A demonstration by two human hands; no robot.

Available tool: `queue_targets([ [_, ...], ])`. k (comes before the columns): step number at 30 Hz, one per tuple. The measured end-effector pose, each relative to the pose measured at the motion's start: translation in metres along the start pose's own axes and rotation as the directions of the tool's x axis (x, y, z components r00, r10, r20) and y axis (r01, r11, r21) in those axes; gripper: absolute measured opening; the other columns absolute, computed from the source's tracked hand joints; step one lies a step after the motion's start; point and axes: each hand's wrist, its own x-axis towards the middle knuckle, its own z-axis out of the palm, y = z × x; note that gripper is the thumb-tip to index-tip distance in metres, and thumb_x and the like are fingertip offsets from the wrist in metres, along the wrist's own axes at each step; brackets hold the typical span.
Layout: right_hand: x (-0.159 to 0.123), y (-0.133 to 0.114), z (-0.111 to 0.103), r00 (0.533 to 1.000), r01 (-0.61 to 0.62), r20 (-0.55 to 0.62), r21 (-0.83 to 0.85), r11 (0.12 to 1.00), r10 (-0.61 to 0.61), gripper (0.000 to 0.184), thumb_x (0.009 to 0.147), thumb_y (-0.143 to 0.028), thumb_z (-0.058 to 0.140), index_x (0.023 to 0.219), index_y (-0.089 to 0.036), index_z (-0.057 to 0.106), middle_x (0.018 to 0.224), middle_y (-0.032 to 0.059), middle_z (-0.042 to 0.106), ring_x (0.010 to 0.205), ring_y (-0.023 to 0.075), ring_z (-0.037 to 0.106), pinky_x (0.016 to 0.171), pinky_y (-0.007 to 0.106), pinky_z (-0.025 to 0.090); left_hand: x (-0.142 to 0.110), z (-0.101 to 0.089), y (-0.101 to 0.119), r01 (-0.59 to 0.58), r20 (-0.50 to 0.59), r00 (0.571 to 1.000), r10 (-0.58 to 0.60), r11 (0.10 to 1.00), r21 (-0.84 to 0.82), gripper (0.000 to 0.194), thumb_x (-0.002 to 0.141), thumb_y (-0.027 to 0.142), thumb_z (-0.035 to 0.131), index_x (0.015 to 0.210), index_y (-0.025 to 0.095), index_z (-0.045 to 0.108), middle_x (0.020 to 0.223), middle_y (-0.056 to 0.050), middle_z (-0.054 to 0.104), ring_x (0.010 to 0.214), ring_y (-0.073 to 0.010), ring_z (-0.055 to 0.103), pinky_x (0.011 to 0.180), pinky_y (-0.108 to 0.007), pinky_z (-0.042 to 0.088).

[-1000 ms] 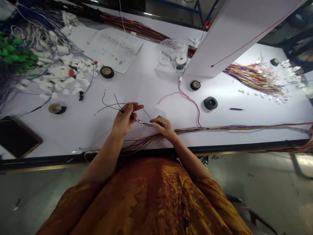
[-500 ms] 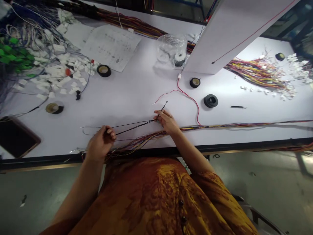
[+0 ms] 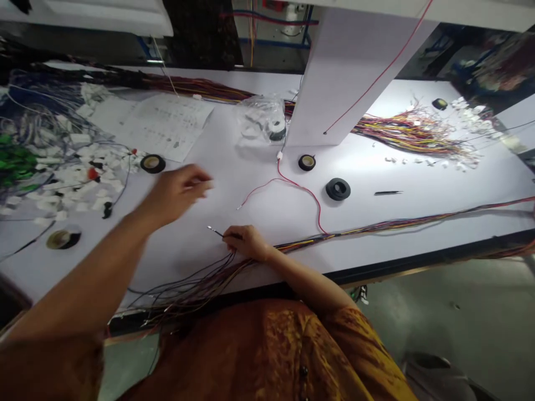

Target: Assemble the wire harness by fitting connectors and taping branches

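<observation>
On the white counter (image 3: 234, 167), multicoloured wires (image 3: 196, 292) fan out beneath the right hand (image 3: 246, 242), its fingers (image 3: 233, 233) pinching a thin black wire (image 3: 217, 233) with a bare metal tip above the counter; the blurred left hand (image 3: 179, 192) hovers well apart, its fingers (image 3: 200, 181) extended, near a roll of black tape (image 3: 152, 163)

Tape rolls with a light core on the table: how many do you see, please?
4. One roll lies by the printed sheet, one by the red wire, one at far right, one at near left. The plastic bag may hold another.
</observation>
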Motion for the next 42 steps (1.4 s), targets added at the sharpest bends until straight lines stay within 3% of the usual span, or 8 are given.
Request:
queue_targets([
  [5, -0.005, -0.001, 0.004, 0.998, 0.019, -0.063, 0.035, 0.999, -0.017, 0.015, 0.090, -0.028, 0.057, 0.103, -0.020, 0.059, 0.064, -0.0073, 0.060, 0.056, 0.0074, 0.057, 0.064, 0.020, 0.045, 0.162, 0.145, 0.032, -0.500, 0.318, 0.857, 0.406, 0.805, 0.320, 0.051, 0.087, 0.001, 0.044, 0.134, 0.016, 0.056, 0.145, -0.011, 0.055, 0.127, -0.0222, 0.057, 0.104, -0.035, 0.046],
  [11, -0.005, -0.007, 0.006, 1.000, -0.002, -0.027, 0.224, 0.975, 0.008, 0.007, 0.087, -0.018, 0.053, 0.090, -0.022, 0.048, 0.071, -0.0060, 0.061, 0.059, 0.0075, 0.060, 0.062, 0.020, 0.048, 0.215, 0.167, 0.011, -0.593, 0.456, 0.801, 0.388, 0.624, 0.509, 0.031, 0.092, 0.007, 0.043, 0.111, 0.010, 0.067, 0.128, -0.017, 0.064, 0.117, -0.0301, 0.058, 0.096, -0.042, 0.044],
  [14, -0.009, -0.018, 0.004, 1.000, 0.000, -0.017, 0.307, 0.952, 0.005, 0.008, 0.089, -0.026, 0.055, 0.089, -0.021, 0.049, 0.073, -0.0045, 0.062, 0.058, 0.0075, 0.059, 0.060, 0.021, 0.048, 0.188, 0.140, -0.004, -0.608, 0.420, 0.794, 0.440, 0.598, 0.522, 0.024, 0.095, 0.012, 0.044, 0.105, 0.011, 0.066, 0.103, -0.017, 0.069, 0.111, -0.0310, 0.058, 0.096, -0.045, 0.041],
  [17, -0.011, -0.031, -0.001, 0.999, -0.009, -0.035, 0.341, 0.940, 0.022, 0.016, 0.090, -0.035, 0.058, 0.087, -0.020, 0.052, 0.068, -0.0053, 0.056, 0.053, 0.0067, 0.051, 0.054, 0.021, 0.043, 0.132, 0.107, -0.015, -0.530, 0.283, 0.846, 0.452, 0.774, 0.346, 0.012, 0.093, 0.020, 0.056, 0.095, 0.016, 0.066, 0.096, -0.010, 0.068, 0.094, -0.0238, 0.062, 0.090, -0.040, 0.044],
  [21, -0.012, -0.041, -0.010, 0.994, 0.026, -0.108, 0.299, 0.954, 0.007, 0.023, 0.091, -0.041, 0.058, 0.085, -0.020, 0.054, 0.064, -0.0061, 0.048, 0.055, 0.0072, 0.042, 0.054, 0.021, 0.037, 0.046, 0.079, -0.025, -0.102, 0.135, 0.981, 0.142, 0.958, -0.267, 0.013, 0.080, 0.027, 0.073, 0.086, 0.018, 0.066, 0.081, -0.002, 0.066, 0.070, -0.0142, 0.062, 0.069, -0.029, 0.048],
  [24, -0.011, -0.042, -0.016, 0.974, 0.089, -0.218, 0.131, 0.987, -0.059, 0.023, 0.091, -0.040, 0.059, 0.081, -0.020, 0.055, 0.066, -0.0050, 0.048, 0.059, 0.0081, 0.041, 0.058, 0.023, 0.036, -0.004, 0.074, -0.036, 0.219, 0.129, 0.976, -0.178, 0.739, -0.637, 0.025, 0.066, 0.027, 0.084, 0.081, 0.018, 0.066, 0.071, 0.001, 0.065, 0.064, -0.0112, 0.061, 0.065, -0.026, 0.049],
  [29, -0.007, -0.039, -0.014, 0.931, 0.100, -0.311, -0.292, 0.951, -0.193, 0.018, 0.090, -0.027, 0.058, 0.074, -0.020, 0.054, 0.066, -0.0033, 0.053, 0.062, 0.0102, 0.046, 0.062, 0.025, 0.036, -0.057, 0.072, -0.054, 0.354, 0.202, 0.900, -0.386, 0.379, -0.855, 0.032, 0.058, 0.031, 0.092, 0.078, 0.017, 0.070, 0.090, -0.002, 0.072, 0.071, -0.0079, 0.064, 0.069, -0.021, 0.052],
  [42, -0.001, -0.030, 0.005, 0.978, 0.121, -0.096, -0.472, 0.873, -0.187, 0.015, 0.093, -0.025, 0.054, 0.079, -0.020, 0.057, 0.076, 0.0002, 0.061, 0.069, 0.0121, 0.054, 0.067, 0.024, 0.036, -0.090, 0.076, -0.072, 0.284, 0.120, 0.906, -0.406, 0.371, -0.884, 0.026, 0.064, 0.032, 0.088, 0.081, 0.018, 0.073, 0.091, -0.002, 0.075, 0.080, -0.0098, 0.067, 0.081, -0.024, 0.056],
])
